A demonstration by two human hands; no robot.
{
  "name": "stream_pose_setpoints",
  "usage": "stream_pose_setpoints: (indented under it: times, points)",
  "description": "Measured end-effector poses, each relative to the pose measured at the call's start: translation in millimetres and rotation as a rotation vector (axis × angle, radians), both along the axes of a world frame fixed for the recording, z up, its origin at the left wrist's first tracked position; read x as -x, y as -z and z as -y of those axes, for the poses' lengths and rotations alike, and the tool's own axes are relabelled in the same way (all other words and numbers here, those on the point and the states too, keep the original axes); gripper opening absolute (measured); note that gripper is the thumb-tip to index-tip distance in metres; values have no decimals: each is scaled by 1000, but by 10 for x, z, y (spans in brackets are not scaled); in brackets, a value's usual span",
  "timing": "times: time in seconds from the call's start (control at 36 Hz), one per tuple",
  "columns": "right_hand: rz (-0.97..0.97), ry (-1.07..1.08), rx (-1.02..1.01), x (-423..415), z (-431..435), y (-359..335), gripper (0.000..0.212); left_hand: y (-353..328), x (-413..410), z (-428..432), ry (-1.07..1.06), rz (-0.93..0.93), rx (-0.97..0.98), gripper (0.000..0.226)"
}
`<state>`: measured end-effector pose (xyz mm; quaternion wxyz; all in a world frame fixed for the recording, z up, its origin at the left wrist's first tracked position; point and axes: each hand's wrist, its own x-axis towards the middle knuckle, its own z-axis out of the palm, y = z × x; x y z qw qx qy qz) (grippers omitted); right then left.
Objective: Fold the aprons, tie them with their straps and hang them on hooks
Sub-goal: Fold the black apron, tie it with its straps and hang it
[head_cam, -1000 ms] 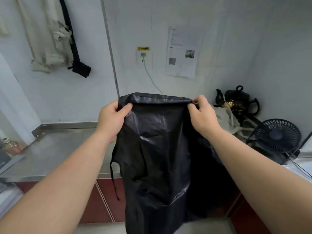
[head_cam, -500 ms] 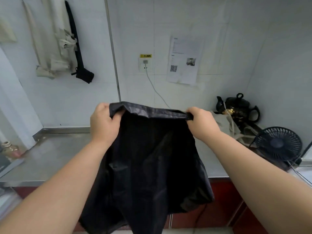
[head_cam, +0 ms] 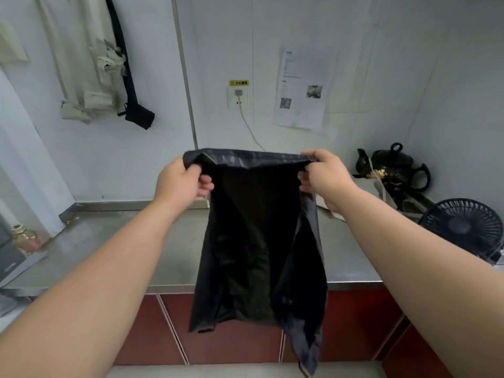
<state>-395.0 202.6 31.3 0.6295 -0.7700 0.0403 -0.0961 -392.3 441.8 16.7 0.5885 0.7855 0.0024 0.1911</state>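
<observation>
While we mean to fold it cleanly, we hold the black apron [head_cam: 259,241] up in the air so that its own weight pulls it straight. Our left hand [head_cam: 181,181] has its fingers curled round the left end of the top edge, and our right hand [head_cam: 324,173] pinches the right end, the edge stretched nearly level between them. The cloth hangs free in front of the steel counter [head_cam: 109,241] and the red cabinet doors [head_cam: 231,331] below, touching neither as far as we can tell; its lower right corner trails lower than the left. It looks narrow enough to be doubled lengthwise already (a judgement, since the layers are too dark to count). Holding it clear of the counter lets us bring the two ends together for the next fold, we think. No strap is tied yet. High on the wall to the left hang a cream apron [head_cam: 81,77] and a dark bundle [head_cam: 136,113]; their hooks lie out of view.
</observation>
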Motion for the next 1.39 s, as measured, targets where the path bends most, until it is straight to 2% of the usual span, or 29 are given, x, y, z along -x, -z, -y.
stream_pose_setpoints:
  times: [0.08,0.17,0.44,0.64,0.69,0.75,0.81,0.86,0.92,0.94,1.0,1.08,1.17,1.22,1.31,1.39]
  points:
    - [101,46,51,-91,15,9,36,-35,-116,59,43,-1,161,22]
    - [122,75,58,-263,87,38,35,-37,-314,127,111,-15,304,23]
    - [7,46,83,-1306,279,547,34,455,-1296,405,115,-123,320,22]
    - [-74,-3,153,-2394,358,831,35,680,-2318,506,57,-251,246,21]
    - [-66,-4,145,-2751,376,843,35,656,-2692,566,51,-258,298,22]
    - [-30,-11,111,-3062,398,809,42,587,-3055,606,58,-240,339,19]
    - [-12,-53,107,-3337,427,750,58,538,-3383,614,93,-213,342,23]
    - [-41,-100,128,-3567,440,758,83,579,-3583,606,142,-221,280,49]
    - [-114,-150,174,-3681,444,866,101,752,-3629,606,161,-310,210,80]
    - [-158,-185,209,-3692,432,978,105,911,-3585,596,144,-374,155,81]
    - [-228,-226,317,-3639,428,1284,108,1276,-3442,564,91,-465,-23,65]
    - [-400,-298,456,-3448,383,1769,92,1792,-3105,484,57,-598,-161,44]
    - [-536,-367,513,-3209,282,2083,59,2132,-2808,381,25,-671,-138,31]
    - [-557,-413,525,-3068,216,2193,50,2244,-2677,334,12,-704,-121,26]
    - [-597,-454,534,-2821,92,2389,45,2415,-2509,227,-11,-775,-195,36]
    - [-637,-477,569,-2622,-30,2562,46,2545,-2317,103,5,-845,-308,58]
